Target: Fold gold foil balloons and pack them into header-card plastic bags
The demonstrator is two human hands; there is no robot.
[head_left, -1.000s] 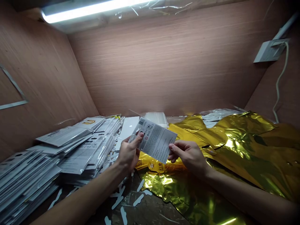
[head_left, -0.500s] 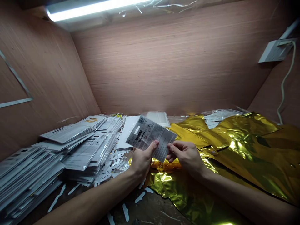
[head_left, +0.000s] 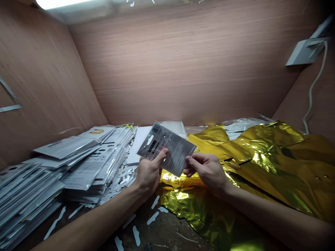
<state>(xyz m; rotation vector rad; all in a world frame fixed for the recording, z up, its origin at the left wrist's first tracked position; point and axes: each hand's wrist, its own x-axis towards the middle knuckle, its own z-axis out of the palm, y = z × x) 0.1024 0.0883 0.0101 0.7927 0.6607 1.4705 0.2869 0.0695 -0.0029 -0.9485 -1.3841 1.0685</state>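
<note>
Far left, big piles of flat printed packets (head_left: 78, 164) lie on the dark, scuffed table (head_left: 167, 237), w/ white die-cut scraps (head_left: 153, 218) scattered beside & in front of them. Just right of the piles is a white card sheet (head_left: 138, 144), w/ a clear plastic bag (head_left: 174, 127) behind it.

L hand (head_left: 149, 176) has the lower left edge of a single printed packet (head_left: 167, 148), thumb on the front, fingers behind, closed on it. The packet is held up & tilted b/w both hands, above the table, barcode at the top, white hang slot near the upper left. R hand (head_left: 206, 170) pinches the lower right corner b/w thumb & fingers.

Right of that, crumpled gold foil sheets (head_left: 261, 164) spread across the table. On the far right wall panel (head_left: 324, 87), a white wall box (head_left: 305, 52) w/ a white cable (head_left: 311, 94) hanging down.
</note>
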